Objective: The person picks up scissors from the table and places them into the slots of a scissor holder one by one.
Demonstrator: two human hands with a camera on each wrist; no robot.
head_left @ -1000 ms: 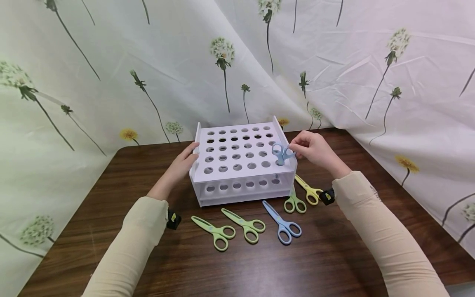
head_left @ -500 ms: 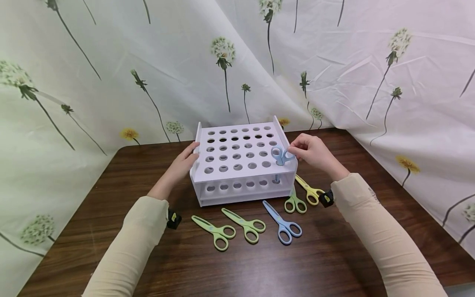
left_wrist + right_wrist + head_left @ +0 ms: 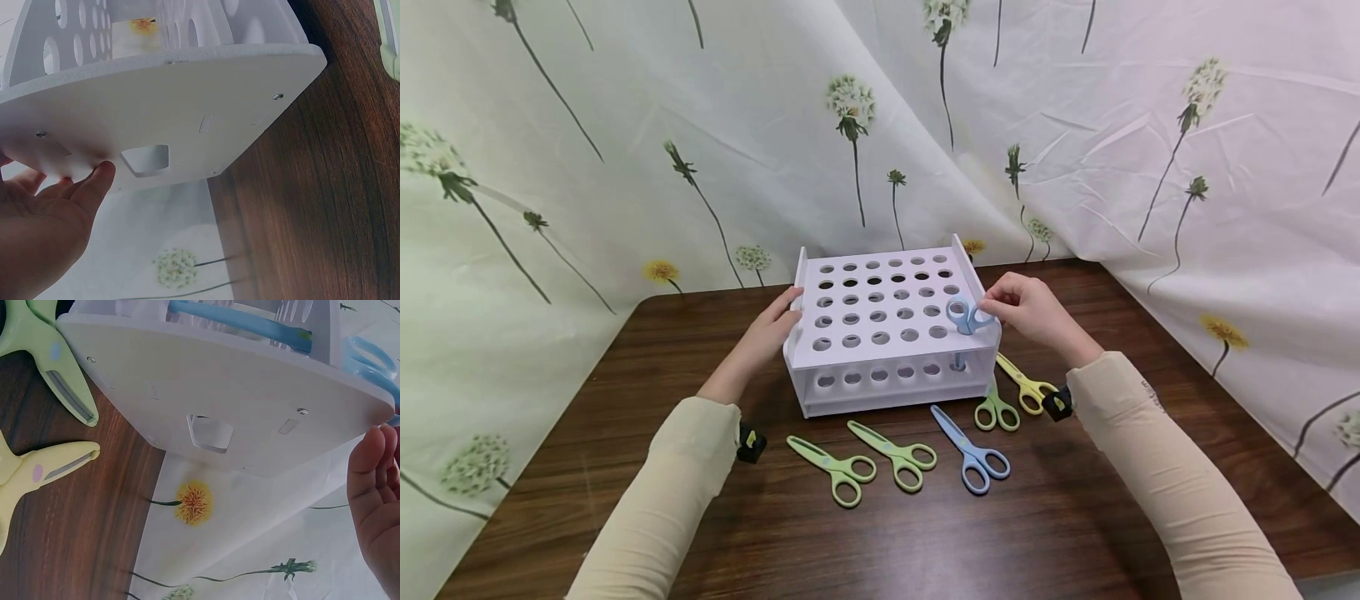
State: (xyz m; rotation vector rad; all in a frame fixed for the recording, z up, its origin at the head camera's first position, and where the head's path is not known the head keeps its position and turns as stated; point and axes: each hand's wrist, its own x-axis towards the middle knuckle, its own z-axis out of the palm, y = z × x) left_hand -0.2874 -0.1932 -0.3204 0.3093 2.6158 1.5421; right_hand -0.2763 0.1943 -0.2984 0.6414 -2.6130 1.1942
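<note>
A white rack (image 3: 880, 357) with rows of round holes stands on the table. My left hand (image 3: 766, 332) rests on its left end panel (image 3: 150, 112), fingertips touching the outer face in the left wrist view. A pair of blue scissors (image 3: 964, 325) stands blade down in the front right hole, handles above the top plate. Below that plate the blue blade (image 3: 244, 321) shows in the right wrist view. My right hand (image 3: 1033, 310) pinches the right handle loop between thumb and fingers. In the right wrist view the fingertips are partly hidden behind the panel edge.
In front of the rack lie two green scissors (image 3: 827, 463) (image 3: 889, 450) and another blue pair (image 3: 964, 444). By its front right corner are more green scissors (image 3: 992, 402) and a yellow pair (image 3: 1024, 382). Behind the wooden table (image 3: 662, 375) hangs a flowered curtain (image 3: 760, 150).
The blue scissors have sunk lower into the front right hole, and my right hand has moved slightly down and left with them. My left hand stays on the rack.
</note>
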